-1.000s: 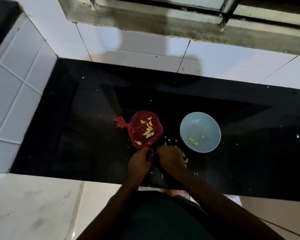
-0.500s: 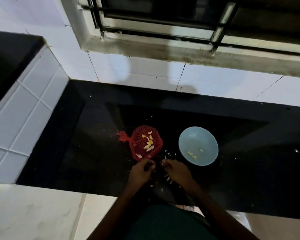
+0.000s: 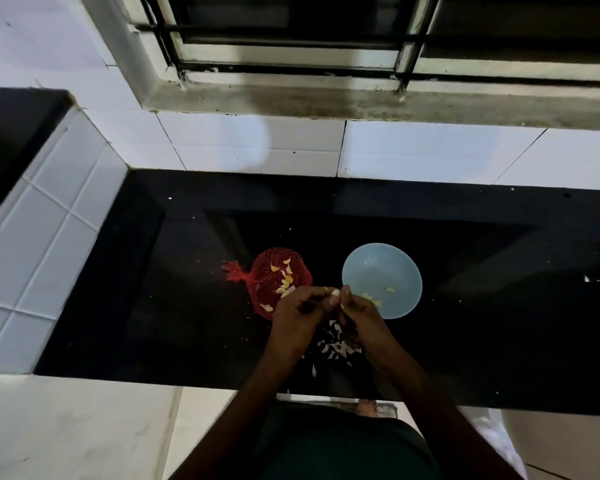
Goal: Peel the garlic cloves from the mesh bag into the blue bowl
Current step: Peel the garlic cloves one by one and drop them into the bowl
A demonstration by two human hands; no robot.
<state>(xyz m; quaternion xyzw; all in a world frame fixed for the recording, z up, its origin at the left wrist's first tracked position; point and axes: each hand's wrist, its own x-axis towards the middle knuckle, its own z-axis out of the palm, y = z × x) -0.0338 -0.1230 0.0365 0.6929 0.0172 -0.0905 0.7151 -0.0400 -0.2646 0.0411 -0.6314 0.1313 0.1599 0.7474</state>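
Garlic clove [image 3: 335, 292] between both hands [image 3: 297, 315] [image 3: 365, 318]

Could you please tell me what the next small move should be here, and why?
Probably strip the last skin off the garlic clove, which the left hand and right hand pinch together above the pile of skins. How much skin is left is too small to tell; if bare, it could go into the blue bowl beside the right hand.
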